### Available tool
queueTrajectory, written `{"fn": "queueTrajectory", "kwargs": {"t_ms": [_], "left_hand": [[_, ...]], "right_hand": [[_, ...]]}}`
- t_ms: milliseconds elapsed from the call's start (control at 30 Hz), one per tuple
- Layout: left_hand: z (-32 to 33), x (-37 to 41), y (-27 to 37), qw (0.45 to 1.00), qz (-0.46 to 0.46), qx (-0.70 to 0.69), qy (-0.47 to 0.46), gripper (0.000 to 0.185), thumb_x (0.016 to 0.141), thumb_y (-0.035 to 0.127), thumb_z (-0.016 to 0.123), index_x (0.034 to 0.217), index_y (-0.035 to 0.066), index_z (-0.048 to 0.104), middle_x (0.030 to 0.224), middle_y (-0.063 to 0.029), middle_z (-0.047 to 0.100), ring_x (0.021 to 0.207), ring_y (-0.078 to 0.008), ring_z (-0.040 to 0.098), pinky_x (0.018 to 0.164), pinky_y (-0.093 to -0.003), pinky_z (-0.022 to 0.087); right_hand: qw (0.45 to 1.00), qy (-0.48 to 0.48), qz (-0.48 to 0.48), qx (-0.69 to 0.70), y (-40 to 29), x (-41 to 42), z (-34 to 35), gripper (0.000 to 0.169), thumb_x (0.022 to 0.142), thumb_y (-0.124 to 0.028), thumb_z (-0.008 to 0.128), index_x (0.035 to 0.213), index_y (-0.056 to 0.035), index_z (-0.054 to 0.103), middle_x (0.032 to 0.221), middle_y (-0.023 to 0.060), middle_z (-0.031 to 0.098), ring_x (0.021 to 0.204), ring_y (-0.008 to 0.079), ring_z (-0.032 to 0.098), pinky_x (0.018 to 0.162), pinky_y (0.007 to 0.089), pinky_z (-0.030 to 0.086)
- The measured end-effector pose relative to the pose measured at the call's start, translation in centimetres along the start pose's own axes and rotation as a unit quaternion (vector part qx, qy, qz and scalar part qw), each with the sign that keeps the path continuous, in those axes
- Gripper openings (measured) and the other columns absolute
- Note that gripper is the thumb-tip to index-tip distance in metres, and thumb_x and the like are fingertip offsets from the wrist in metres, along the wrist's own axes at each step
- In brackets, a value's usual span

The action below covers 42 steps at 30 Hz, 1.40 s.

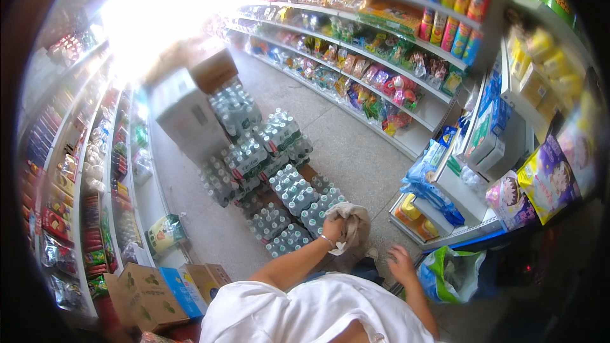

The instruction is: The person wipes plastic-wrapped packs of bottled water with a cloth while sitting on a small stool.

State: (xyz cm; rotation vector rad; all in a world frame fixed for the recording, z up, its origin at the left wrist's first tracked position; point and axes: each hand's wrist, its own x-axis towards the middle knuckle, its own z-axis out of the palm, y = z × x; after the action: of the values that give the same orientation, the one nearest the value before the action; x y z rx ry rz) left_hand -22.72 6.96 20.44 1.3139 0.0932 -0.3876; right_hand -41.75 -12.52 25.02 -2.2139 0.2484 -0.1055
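My left hand [333, 228], with a bracelet at the wrist, grips a crumpled beige cloth [355, 224]. The cloth hangs beside shrink-wrapped packs of bottled water [293, 188], which stand stacked on the floor in front of me. My right hand [400, 262] is held out over the floor with its fingers apart and nothing in it. Near it, to the right, is a green, blue and white plastic bag [450, 274] with its mouth open.
Shelves of packaged snacks [343, 47] run along the far right side, and more stocked shelves [81, 176] along the left. Large cartons [190, 114] stand behind the water packs. A printed cardboard box [152, 295] lies at lower left. A shelf corner [414, 228] juts out near my right hand.
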Motion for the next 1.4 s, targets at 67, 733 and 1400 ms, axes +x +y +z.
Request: {"fn": "queueTrajectory", "kwargs": {"t_ms": [67, 733, 1400], "left_hand": [[-0.2, 2.1, -0.8, 1.000, -0.008, 0.011, 0.004, 0.024, 0.079, 0.007, 0.053, 0.102, 0.004, 0.055, 0.093, -0.0067, 0.059, 0.081, -0.0165, 0.057, 0.069, -0.0270, 0.047], [-10.2, 14.1, 2.7, 0.863, 0.198, 0.054, 0.462, 0.032, 0.085, 0.020, 0.054, 0.112, 0.003, 0.049, 0.106, -0.0081, 0.055, 0.095, -0.0184, 0.051, 0.083, -0.0296, 0.040], [-16.2, 45.9, 14.3, 0.843, -0.091, 0.438, 0.299, 0.030, 0.081, 0.031, 0.045, 0.098, 0.011, 0.059, 0.097, -0.0187, 0.058, 0.093, -0.0364, 0.053, 0.078, -0.0398, 0.042]], "right_hand": [[0.996, 0.048, 0.080, 0.000, 2.3, -2.7, -3.2, 0.029, 0.072, -0.008, 0.057, 0.100, -0.0013, 0.057, 0.112, 0.0156, 0.050, 0.094, 0.0283, 0.053, 0.081, 0.0341, 0.044], [0.984, -0.147, -0.098, 0.033, -3.4, 30.7, -12.1, 0.026, 0.079, -0.011, 0.050, 0.102, -0.0015, 0.055, 0.099, 0.0133, 0.056, 0.081, 0.0224, 0.056, 0.073, 0.0300, 0.045], [0.887, -0.230, 0.391, -0.083, 23.3, 68.2, -8.9, 0.023, 0.076, -0.016, 0.053, 0.095, -0.0038, 0.058, 0.082, 0.0102, 0.061, 0.065, 0.0216, 0.061, 0.052, 0.0354, 0.047]]}}
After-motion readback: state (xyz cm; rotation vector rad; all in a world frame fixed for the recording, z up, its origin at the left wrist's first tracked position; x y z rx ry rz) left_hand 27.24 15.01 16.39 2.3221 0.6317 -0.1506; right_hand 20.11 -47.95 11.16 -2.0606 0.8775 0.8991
